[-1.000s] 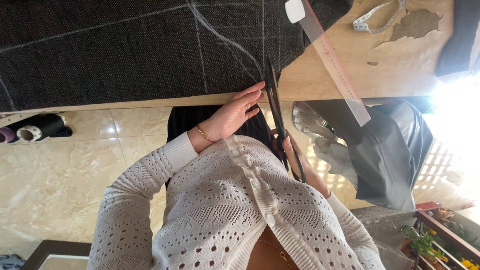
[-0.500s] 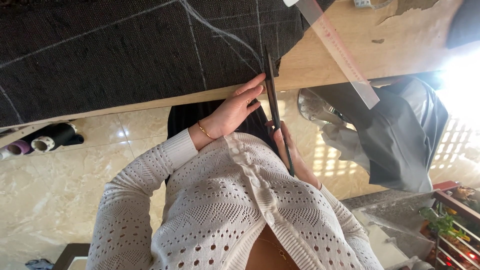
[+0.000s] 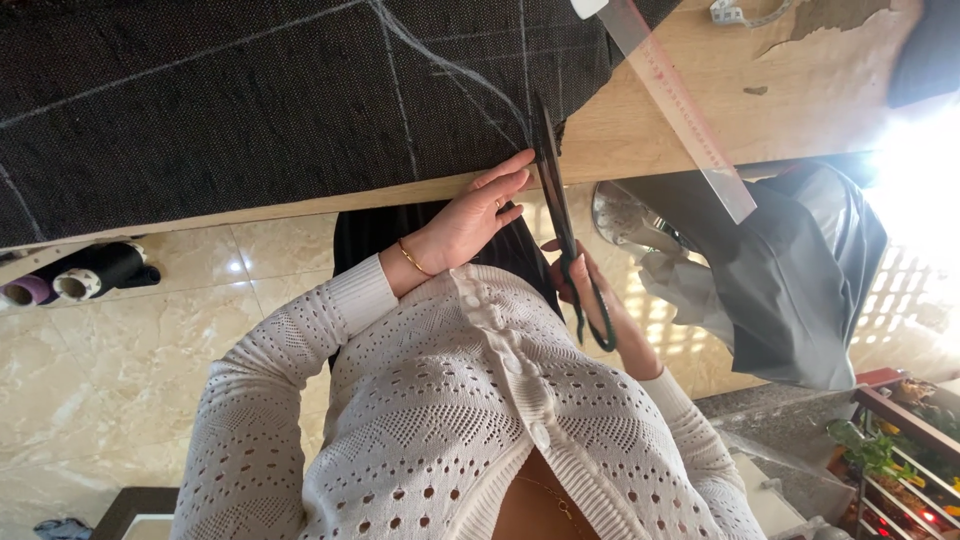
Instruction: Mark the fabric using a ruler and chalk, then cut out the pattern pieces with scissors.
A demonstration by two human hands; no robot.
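The left hand, in the middle of the frame, lies flat with its fingers stretched out and close together, fingertips touching the lower edge of the dark woven fabric marked with pale chalk lines. A thin gold bracelet circles its wrist, above the cuff of a white openwork knitted cardigan.

Just right of it, the right hand is closed around the dark green loop handles of a long pair of black-bladed tailor's shears. The blades point up the frame and meet the fabric's edge near a curved chalk line; whether they are parted cannot be told.

The fabric covers the upper left of the frame, spread over a light wooden table. A clear plastic ruler with red markings lies diagonally across the table's upper right, its end overhanging the edge. Below it, at right, a grey garment hangs in folds. At far left, dark rolls of cloth lie on the glossy beige marble floor.
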